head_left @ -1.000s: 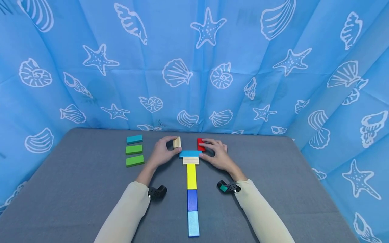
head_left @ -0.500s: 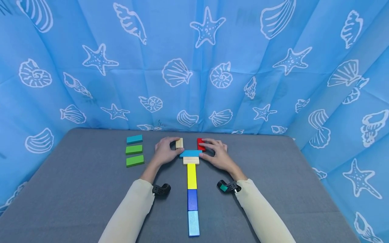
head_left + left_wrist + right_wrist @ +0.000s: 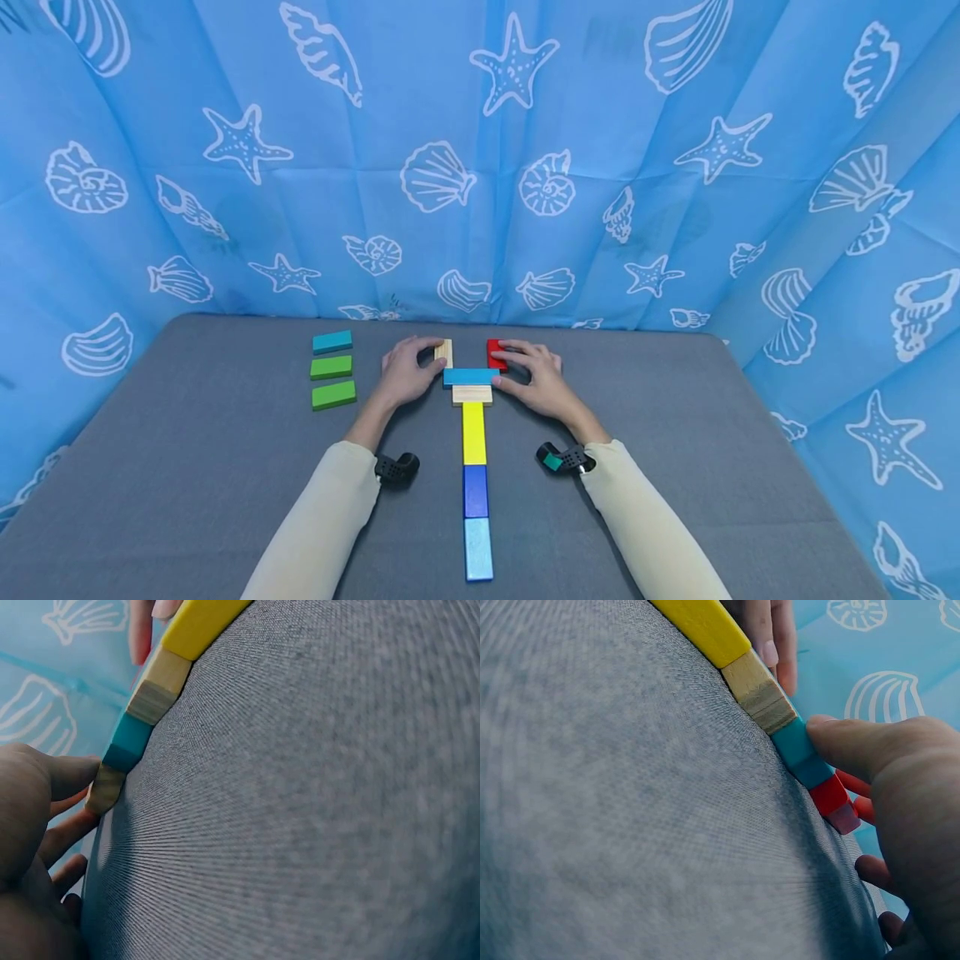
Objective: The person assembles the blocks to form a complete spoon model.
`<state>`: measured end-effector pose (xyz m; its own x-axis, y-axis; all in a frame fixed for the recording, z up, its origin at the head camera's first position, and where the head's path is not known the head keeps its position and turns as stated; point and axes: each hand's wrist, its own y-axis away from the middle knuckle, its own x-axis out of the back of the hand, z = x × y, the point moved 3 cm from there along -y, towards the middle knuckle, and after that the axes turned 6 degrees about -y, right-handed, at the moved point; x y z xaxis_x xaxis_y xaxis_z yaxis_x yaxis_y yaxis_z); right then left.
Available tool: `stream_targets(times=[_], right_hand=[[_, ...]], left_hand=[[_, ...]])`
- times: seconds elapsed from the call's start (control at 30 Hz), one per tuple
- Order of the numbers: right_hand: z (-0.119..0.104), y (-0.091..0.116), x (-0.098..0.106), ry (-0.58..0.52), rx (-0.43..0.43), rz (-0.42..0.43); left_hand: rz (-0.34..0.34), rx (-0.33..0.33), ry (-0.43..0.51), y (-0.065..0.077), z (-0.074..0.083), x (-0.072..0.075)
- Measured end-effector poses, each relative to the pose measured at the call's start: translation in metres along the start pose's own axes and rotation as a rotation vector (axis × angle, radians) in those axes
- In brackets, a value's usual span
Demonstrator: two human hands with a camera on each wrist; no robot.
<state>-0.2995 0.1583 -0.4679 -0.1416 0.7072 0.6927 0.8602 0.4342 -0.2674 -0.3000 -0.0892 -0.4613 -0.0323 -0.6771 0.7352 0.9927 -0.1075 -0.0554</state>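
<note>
My left hand (image 3: 407, 373) pinches a plain wooden block (image 3: 447, 353) between thumb and index finger, at the left end of a blue block (image 3: 471, 377) lying crosswise. My right hand (image 3: 542, 382) has bent fingers over a red block (image 3: 492, 353) at the blue block's other end. The right thumb rests on the blue block, as the right wrist view shows. Below the blue block lies another plain wooden block (image 3: 471, 396), also crosswise. A yellow block (image 3: 473, 433), a dark blue block (image 3: 475, 492) and a light blue block (image 3: 477, 548) continue end to end toward me.
Left of my hands, a teal block (image 3: 332, 342) and two green blocks, the nearer green block (image 3: 333, 395) slightly angled, lie in a column. Grey cloth (image 3: 637, 500) covers the table, and a blue shell-patterned curtain (image 3: 480, 225) hangs behind its far edge.
My left hand has moved a little right with the wooden block, bringing it over against the blue block's left end; its thumb has since shifted slightly up. The right hand stays put.
</note>
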Motion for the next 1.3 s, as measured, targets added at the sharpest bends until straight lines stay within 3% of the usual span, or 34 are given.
stream_targets(times=[0.37,0.7,0.93,1.3], right_hand=[[0.0,-0.001,0.001,0.012,-0.004,-0.004],[0.0,-0.001,0.001,0.012,-0.004,-0.004],[0.001,0.0,-0.001,0.009,0.001,-0.003],[0.001,0.0,-0.001,0.004,-0.007,-0.007]], left_hand=[[0.025,-0.023,0.004,0.002,0.001,0.0],[0.055,-0.113,0.064,0.03,0.003,0.016],[0.097,-0.126,0.011,0.052,-0.022,0.041],[0.337,-0.122,-0.094,0.072,-0.062,0.085]])
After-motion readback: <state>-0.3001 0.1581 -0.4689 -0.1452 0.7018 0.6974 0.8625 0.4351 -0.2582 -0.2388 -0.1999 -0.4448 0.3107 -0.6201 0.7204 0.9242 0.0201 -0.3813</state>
